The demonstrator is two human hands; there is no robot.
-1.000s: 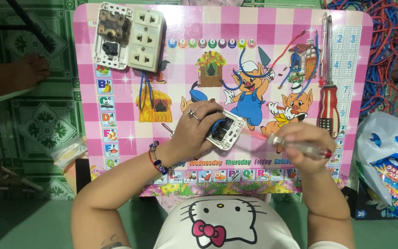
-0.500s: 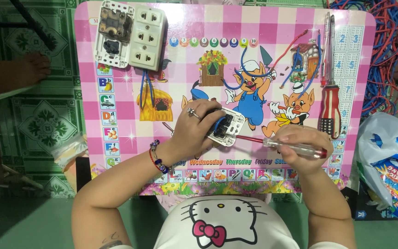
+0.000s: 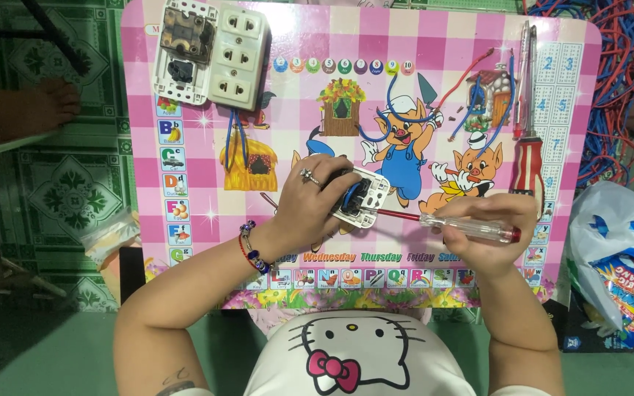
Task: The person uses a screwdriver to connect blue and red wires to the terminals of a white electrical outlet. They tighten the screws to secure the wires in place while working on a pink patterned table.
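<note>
My left hand [image 3: 310, 196] grips a small white switch module [image 3: 361, 196] with blue wire ends, holding it on the pink cartoon table [image 3: 288, 125]. My right hand [image 3: 487, 229] holds a screwdriver with a clear handle and red shaft [image 3: 449, 222]. Its tip touches the lower right edge of the module. A ring and a bead bracelet are on my left hand and wrist.
A white socket panel [image 3: 210, 53] lies at the table's back left. A red-handled screwdriver [image 3: 528, 158] and a pen lie at the right edge, with loose blue and red wire pieces [image 3: 471, 88]. Bundled wires [image 3: 625, 81] and a plastic bag [image 3: 618, 264] sit on the floor right.
My right hand has turned the clear-handled screwdriver from held close in the fist to pointing left, and its tip now meets the module. My left hand has tilted the module slightly.
</note>
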